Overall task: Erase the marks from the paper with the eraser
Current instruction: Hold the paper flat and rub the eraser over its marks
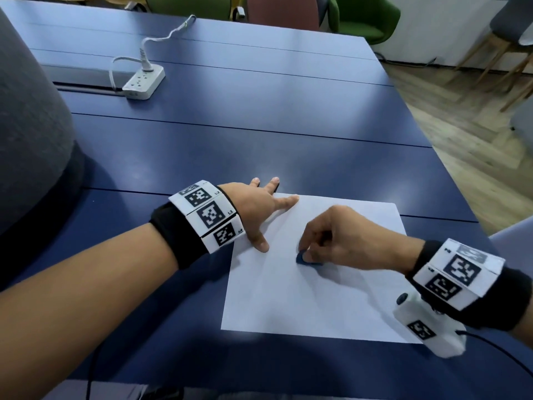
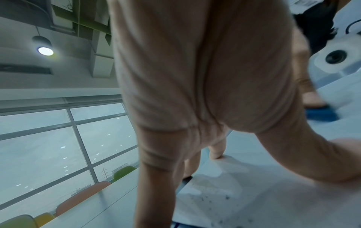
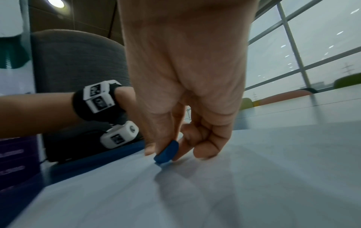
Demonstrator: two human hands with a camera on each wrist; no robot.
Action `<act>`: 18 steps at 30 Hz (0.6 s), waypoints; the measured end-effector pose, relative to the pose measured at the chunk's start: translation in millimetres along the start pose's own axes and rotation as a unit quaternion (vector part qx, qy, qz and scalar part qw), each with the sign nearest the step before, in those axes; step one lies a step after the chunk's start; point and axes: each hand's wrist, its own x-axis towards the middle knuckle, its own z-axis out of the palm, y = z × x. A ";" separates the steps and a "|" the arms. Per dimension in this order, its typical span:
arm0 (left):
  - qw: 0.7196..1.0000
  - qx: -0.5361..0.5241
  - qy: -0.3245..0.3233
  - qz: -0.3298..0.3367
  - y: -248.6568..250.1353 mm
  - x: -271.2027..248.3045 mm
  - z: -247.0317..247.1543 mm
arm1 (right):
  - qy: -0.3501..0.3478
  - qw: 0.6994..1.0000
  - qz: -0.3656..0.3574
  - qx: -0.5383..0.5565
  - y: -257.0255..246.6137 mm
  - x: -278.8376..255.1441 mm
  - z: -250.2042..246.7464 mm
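Note:
A white sheet of paper lies on the blue table near its front edge. My right hand pinches a small blue eraser between thumb and fingertips and holds its lower edge against the paper near the middle. In the right wrist view the blue eraser stands tilted on the paper. My left hand lies flat with spread fingers on the sheet's far left corner, thumb on the paper. The left wrist view shows small dark specks on the paper. No marks show in the head view.
A white power strip with a plugged cable sits far back on the left of the table. A grey chair back stands at the left edge. Coloured chairs line the far side; wooden floor lies to the right.

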 end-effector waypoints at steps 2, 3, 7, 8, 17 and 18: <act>1.000 0.000 -0.001 -0.002 -0.9 0.0 0.8 | -0.072 0.997 -0.024 -0.011 -9.9 -8.0 7.3; 1.000 0.001 -0.002 -0.002 -0.6 0.2 0.9 | -0.093 0.995 -0.032 -0.020 -12.9 -8.6 7.9; 1.000 0.002 -0.005 -0.001 -0.7 1.0 0.7 | -0.026 0.999 -0.019 -0.038 -4.6 5.0 -0.8; 1.000 0.000 -0.005 0.000 -0.9 0.9 1.0 | -0.020 0.999 -0.019 -0.032 -3.4 4.3 -0.3; 1.000 -0.006 -0.011 0.000 -1.5 0.8 -0.3 | -0.037 0.998 -0.046 -0.024 -5.3 0.6 6.2; 1.000 -0.007 -0.011 0.000 -1.7 0.7 0.0 | -0.035 0.998 -0.044 -0.016 -4.4 -1.2 6.8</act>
